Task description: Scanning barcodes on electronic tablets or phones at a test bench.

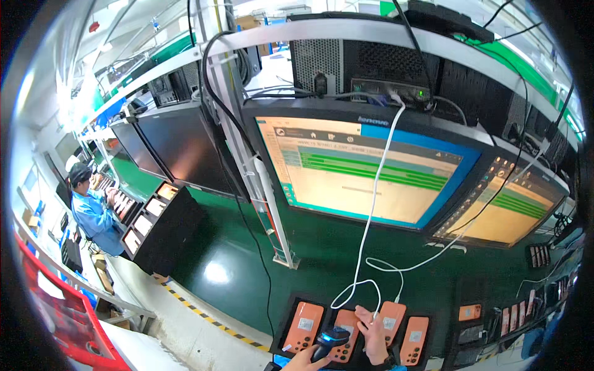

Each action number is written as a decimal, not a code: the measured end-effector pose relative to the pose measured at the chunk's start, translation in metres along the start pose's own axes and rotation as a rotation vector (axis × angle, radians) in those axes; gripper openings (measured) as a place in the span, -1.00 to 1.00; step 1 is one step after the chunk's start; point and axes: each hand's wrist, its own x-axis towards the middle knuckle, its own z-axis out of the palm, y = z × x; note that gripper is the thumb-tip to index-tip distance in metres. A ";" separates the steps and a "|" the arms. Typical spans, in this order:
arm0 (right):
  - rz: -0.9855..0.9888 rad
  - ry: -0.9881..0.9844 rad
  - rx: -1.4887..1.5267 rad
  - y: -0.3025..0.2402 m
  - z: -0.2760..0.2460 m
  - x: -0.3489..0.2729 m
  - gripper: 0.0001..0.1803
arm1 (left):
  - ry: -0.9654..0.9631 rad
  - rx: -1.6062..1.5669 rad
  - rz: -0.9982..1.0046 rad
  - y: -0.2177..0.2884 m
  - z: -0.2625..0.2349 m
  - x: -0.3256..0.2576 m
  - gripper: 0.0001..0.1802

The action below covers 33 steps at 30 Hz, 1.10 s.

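Several orange phones lie in a row on a dark tray [283, 316], backs up, each with a pale square label. My left hand [303, 360] grips a black handheld barcode scanner [333, 337] with a blue-lit top, over the lower part of the second phone [346, 321]. My right hand [374, 340] is raised between the second phone and the third phone [391, 324]. The end of a white cable [378, 297] meets its fingers, which seem to pinch the plug. Another white cable [399, 287] runs to the third phone's top edge. The outer phones [303, 328] are untouched.
Behind the green bench [229, 247] stand a large lit monitor [352, 179] and a smaller one [507, 198]. A metal post [269, 204] with a hanging black cable rises left of the phones. Racks of phones [516, 315] sit at right. A person in blue [93, 210] works at far left.
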 end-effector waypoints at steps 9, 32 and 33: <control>0.038 0.028 -0.007 0.004 0.013 0.012 -0.52 | -0.058 -0.168 0.056 -0.037 -0.006 0.005 -0.69; -0.077 0.209 0.083 0.016 -0.002 0.006 -0.58 | 0.578 0.603 -0.037 -0.077 -0.186 0.093 -0.62; -0.030 0.229 0.024 0.017 -0.002 0.004 -0.62 | 0.560 0.623 -0.122 -0.113 -0.195 0.109 -0.60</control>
